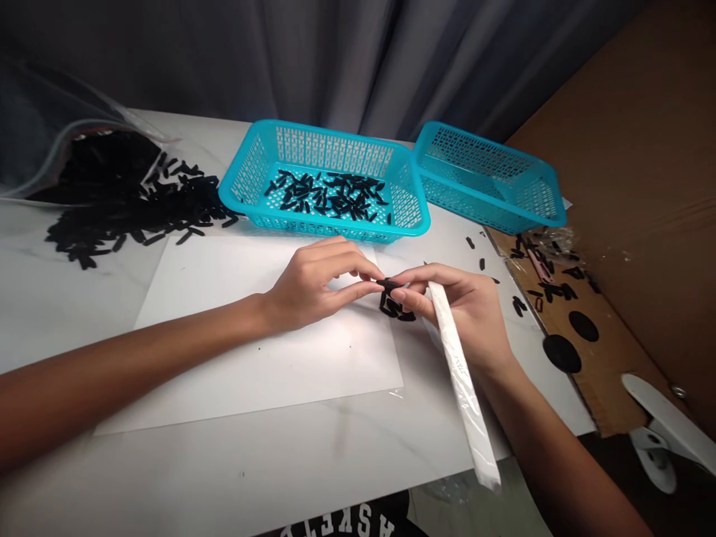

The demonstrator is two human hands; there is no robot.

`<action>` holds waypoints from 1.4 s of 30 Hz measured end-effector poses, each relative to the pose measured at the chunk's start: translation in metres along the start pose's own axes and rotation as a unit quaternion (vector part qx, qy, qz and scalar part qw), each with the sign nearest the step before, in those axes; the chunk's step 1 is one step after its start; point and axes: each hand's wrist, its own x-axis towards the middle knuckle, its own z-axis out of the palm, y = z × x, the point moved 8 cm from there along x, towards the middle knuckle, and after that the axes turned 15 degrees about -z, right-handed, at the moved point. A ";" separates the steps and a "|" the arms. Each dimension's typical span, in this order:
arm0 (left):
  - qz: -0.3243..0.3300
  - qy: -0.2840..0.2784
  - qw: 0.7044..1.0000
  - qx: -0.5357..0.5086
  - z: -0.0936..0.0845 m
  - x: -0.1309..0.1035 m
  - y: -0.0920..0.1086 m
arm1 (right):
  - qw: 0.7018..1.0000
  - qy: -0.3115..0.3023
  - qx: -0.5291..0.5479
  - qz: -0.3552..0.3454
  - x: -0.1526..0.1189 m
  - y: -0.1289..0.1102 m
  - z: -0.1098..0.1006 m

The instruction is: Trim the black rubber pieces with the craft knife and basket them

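Over the right part of a white sheet (251, 365), my left hand (321, 283) pinches one end of a small black oblong piece (387, 284) between thumb and fingertips. The other end of that piece is in the fingertips of my right hand (464, 306). A long white wrapped stick (462, 388) also rests in my right hand, slanting down toward the table's front edge. Just below the fingertips, several black pieces (398, 309) lie on the table, partly covered by my hands. What the black pieces are exactly, I cannot make out.
A blue basket (324, 224) holding several black pieces stands behind my hands. A second blue basket (486, 212) is at its right. On the left, black pieces (139, 209) spill from a clear plastic bag (39, 142). Black discs (562, 353) lie at the right edge.
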 end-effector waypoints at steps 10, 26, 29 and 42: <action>-0.003 -0.012 1.000 -0.007 0.001 0.000 -0.001 | 1.000 0.008 -0.010 -0.021 0.001 -0.005 -0.001; 0.016 0.004 1.000 0.012 0.000 0.000 0.003 | 1.000 -0.009 0.012 0.016 0.001 0.001 0.001; 0.018 0.004 1.000 0.013 0.000 0.000 0.004 | 1.000 -0.011 0.006 0.021 0.001 0.000 0.002; 0.027 0.013 0.999 0.021 -0.001 -0.001 0.005 | 0.998 0.023 -0.055 -0.021 0.003 -0.007 -0.006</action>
